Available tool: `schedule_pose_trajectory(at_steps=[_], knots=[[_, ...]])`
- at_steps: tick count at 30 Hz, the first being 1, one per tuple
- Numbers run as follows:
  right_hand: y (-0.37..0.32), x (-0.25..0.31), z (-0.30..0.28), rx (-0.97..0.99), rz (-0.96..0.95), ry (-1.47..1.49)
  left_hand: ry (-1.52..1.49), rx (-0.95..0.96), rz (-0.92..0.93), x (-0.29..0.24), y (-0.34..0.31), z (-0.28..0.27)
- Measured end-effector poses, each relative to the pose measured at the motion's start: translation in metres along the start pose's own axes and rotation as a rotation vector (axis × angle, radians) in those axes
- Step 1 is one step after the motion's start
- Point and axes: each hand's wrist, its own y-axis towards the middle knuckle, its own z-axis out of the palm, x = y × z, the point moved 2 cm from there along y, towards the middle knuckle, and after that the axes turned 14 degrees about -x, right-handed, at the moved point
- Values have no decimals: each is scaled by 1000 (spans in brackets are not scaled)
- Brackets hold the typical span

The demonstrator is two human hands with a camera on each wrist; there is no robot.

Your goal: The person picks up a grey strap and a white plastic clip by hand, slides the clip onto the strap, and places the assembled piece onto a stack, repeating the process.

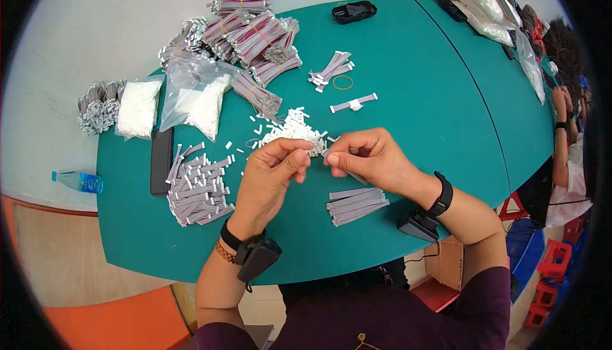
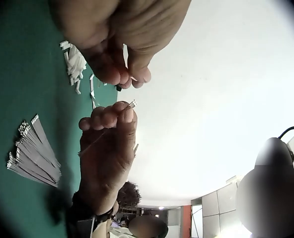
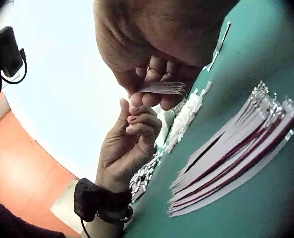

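Fingertips of the left hand [image 1: 271,175] pinch a small white piece [image 1: 310,153], mostly hidden by the fingers. Close beside it, the right hand [image 1: 376,162] holds a grey flat cable between thumb and forefinger. In the left wrist view the metal-tipped cable end [image 2: 132,104] sticks up past the right thumb, just below the left hand [image 2: 122,39]. The right wrist view has the cable [image 3: 162,88] lying across the curled fingers of the right hand [image 3: 162,44]; whether it is one or several cannot be told. The fingertips of both hands nearly meet.
Loose white pieces [image 1: 290,127] lie behind the hands. Cables with white ends [image 1: 197,187] are heaped at left, plain grey cables [image 1: 357,205] at front right. Bundled cables [image 1: 255,34], bags of white pieces [image 1: 139,108] and a dark case [image 1: 162,162] stand further left and back.
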Motion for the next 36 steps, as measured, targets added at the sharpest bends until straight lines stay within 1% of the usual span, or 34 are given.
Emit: schedule_pose_trajectory(at_steps=[3, 6, 9, 12, 18, 21, 30, 36], knots=[[0, 3, 0, -11, 19, -2, -15, -20, -34, -1, 0, 2], [-1, 3, 1, -33, -12, -11, -23, 6, -38, 0, -1, 2], [0, -1, 0, -51, -108, -55, 66, 8, -5, 0, -2, 6], [-3, 3, 2, -51, -175, -159, 192, 10, 51, -2, -5, 10], [-5, 4, 5, -91, -338, -239, 245, -22, 166, 0, -8, 14], [-5, 4, 5, -98, -349, -258, 290, -37, 213, 0, -9, 13], [-4, 1, 5, -88, -358, -232, 278, -36, 241, 0, -9, 13], [-4, 5, 4, -98, -312, -232, 257, -26, 190, 4, -5, 8]])
